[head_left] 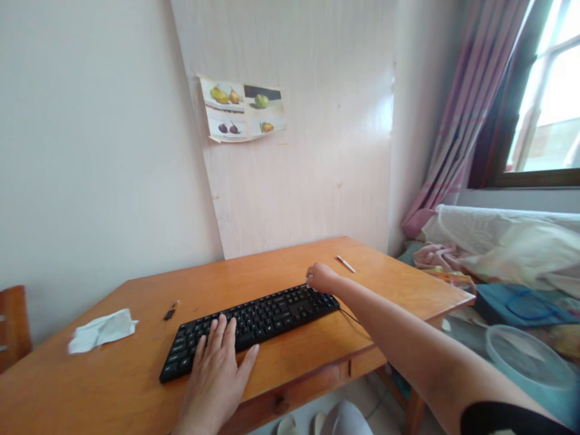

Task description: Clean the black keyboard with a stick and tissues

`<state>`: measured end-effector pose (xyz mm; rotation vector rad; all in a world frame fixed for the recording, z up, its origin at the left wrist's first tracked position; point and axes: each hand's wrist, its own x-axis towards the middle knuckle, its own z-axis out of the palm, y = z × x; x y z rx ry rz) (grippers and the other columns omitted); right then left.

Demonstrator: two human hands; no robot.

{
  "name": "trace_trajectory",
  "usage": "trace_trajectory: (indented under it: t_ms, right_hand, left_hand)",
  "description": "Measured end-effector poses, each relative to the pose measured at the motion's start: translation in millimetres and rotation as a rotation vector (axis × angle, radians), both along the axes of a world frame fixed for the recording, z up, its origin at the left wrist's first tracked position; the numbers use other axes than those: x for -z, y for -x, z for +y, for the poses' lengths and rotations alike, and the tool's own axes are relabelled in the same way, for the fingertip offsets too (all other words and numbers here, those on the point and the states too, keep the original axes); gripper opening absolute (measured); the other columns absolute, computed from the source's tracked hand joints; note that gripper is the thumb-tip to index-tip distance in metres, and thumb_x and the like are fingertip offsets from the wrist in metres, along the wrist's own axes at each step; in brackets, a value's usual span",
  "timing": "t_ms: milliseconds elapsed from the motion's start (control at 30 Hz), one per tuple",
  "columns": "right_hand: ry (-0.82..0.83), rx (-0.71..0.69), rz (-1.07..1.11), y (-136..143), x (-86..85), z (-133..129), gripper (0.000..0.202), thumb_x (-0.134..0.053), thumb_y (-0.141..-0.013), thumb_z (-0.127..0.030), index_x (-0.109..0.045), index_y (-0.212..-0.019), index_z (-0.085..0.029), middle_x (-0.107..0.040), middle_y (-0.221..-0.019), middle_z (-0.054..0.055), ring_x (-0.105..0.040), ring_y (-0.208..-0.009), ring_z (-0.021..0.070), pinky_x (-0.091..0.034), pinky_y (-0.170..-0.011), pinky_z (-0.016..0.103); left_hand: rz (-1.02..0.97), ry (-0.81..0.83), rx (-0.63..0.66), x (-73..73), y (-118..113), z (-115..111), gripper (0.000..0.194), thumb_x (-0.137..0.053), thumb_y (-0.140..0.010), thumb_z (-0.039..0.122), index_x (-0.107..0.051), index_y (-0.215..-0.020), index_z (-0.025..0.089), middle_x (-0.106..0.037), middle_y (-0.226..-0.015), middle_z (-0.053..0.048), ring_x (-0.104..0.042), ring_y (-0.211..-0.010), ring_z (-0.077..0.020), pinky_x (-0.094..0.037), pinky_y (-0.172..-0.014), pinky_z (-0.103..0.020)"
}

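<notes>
A black keyboard [276, 314] lies at a slant on the orange-brown wooden table [308, 368]. My left hand [220, 362] rests on the keyboard's left part, fingers spread, with nothing held. At the far edge of its right part is my right hand [321, 278], its fingers closed round a small whitish thing, mostly hidden, that touches the keyboard. A cable runs from the keyboard's right end under my right forearm.
A white cloth [103, 330] and a small black object [169, 314] lie on the left of the table. Beyond my right hand is a white pen [346, 264]. Right of the table are a clear plastic tub [528, 356] and heaped fabrics [507, 248].
</notes>
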<state>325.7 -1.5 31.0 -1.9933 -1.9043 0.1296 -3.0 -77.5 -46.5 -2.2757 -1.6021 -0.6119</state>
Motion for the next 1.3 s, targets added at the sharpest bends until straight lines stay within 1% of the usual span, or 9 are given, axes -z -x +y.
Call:
trace_trajectory:
  t_ms: [133,267,367,533,800,933,1100,1200,1300]
  right_hand:
    - [0.067,-0.037,-0.090,0,-2.3,-1,0.026,-0.060,-0.078,-0.017,-0.080,-0.095,-0.018,-0.076,-0.101,0.013,-0.069,-0.094,0.0239,-0.048,-0.076,0.026]
    - [0.099,-0.067,-0.155,-2,-4.9,-11,0.028,-0.058,-0.080,-0.018,-0.080,-0.096,-0.019,-0.076,-0.101,0.012,-0.069,-0.094,0.0238,-0.047,-0.075,0.026]
    - [0.098,-0.072,-0.188,-1,-5.2,-21,0.029,-0.056,-0.082,-0.018,-0.080,-0.098,-0.018,-0.075,-0.103,0.013,-0.068,-0.094,0.0244,-0.046,-0.075,0.027]
    - [0.070,-0.055,-0.212,1,-2.8,-38,0.030,-0.054,-0.086,-0.021,-0.078,-0.102,-0.017,-0.070,-0.113,0.016,-0.066,-0.097,0.0255,-0.046,-0.077,0.028]
    - [0.061,-0.043,-0.220,0,2.0,-65,0.027,-0.051,-0.089,-0.021,-0.076,-0.098,-0.016,-0.067,-0.107,0.014,-0.065,-0.095,0.0226,-0.043,-0.076,0.027]
    - [0.057,-0.051,-0.215,1,2.9,-81,0.025,-0.051,-0.090,-0.022,-0.075,-0.093,-0.016,-0.067,-0.104,0.013,-0.064,-0.092,0.0212,-0.042,-0.076,0.026]
    - [0.038,-0.062,-0.202,2,2.5,-100,0.025,-0.051,-0.089,-0.023,-0.075,-0.093,-0.016,-0.066,-0.104,0.013,-0.064,-0.088,0.0205,-0.042,-0.073,0.027]
    - [0.041,-0.084,-0.192,-3,0.9,-106,0.023,-0.053,-0.086,-0.021,-0.076,-0.090,-0.017,-0.068,-0.100,0.011,-0.063,-0.082,0.0191,-0.041,-0.070,0.026]
    - [0.043,-0.115,-0.179,-12,-3.0,-103,0.021,-0.057,-0.082,-0.021,-0.077,-0.088,-0.019,-0.071,-0.093,0.007,-0.063,-0.081,0.0173,-0.041,-0.070,0.024]
  left_hand:
    - [0.041,0.031,-0.019,-1.0,-1,0,0.075,-0.032,-0.094,0.054,-0.040,-0.149,0.005,-0.033,-0.159,-0.019,-0.028,-0.149,-0.0305,-0.024,-0.120,-0.049]
    - [0.070,0.052,-0.045,-2.7,-3,-1,0.074,-0.031,-0.094,0.051,-0.038,-0.151,0.005,-0.031,-0.160,-0.019,-0.027,-0.149,-0.0312,-0.024,-0.119,-0.049]
    - [0.073,0.050,-0.048,-2.2,-4,-1,0.073,-0.030,-0.094,0.051,-0.038,-0.151,0.005,-0.030,-0.160,-0.020,-0.028,-0.149,-0.0315,-0.023,-0.119,-0.050]
    - [0.073,0.046,-0.045,-0.6,-3,-1,0.074,-0.030,-0.095,0.052,-0.037,-0.151,0.005,-0.030,-0.160,-0.020,-0.026,-0.149,-0.0316,-0.020,-0.120,-0.050]
    - [0.120,0.077,-0.090,-3.1,-6,-2,0.074,-0.026,-0.095,0.051,-0.036,-0.152,0.004,-0.027,-0.161,-0.019,-0.022,-0.151,-0.0310,-0.014,-0.121,-0.052]
    - [0.120,0.096,-0.096,-6.3,-8,-4,0.074,-0.027,-0.095,0.050,-0.035,-0.152,0.004,-0.027,-0.161,-0.019,-0.022,-0.151,-0.0309,-0.012,-0.121,-0.052]
    - [0.131,0.086,-0.102,-7.8,-9,-6,0.073,-0.028,-0.095,0.049,-0.037,-0.151,0.004,-0.028,-0.160,-0.019,-0.023,-0.151,-0.0308,-0.012,-0.121,-0.053]
    - [0.126,0.073,-0.097,-7.0,-9,-6,0.072,-0.028,-0.095,0.049,-0.037,-0.151,0.004,-0.029,-0.160,-0.019,-0.023,-0.150,-0.0311,-0.012,-0.121,-0.055]
    - [0.118,0.060,-0.091,-5.4,-9,-6,0.071,-0.028,-0.096,0.048,-0.038,-0.151,0.004,-0.030,-0.160,-0.018,-0.024,-0.150,-0.0310,-0.010,-0.121,-0.056]
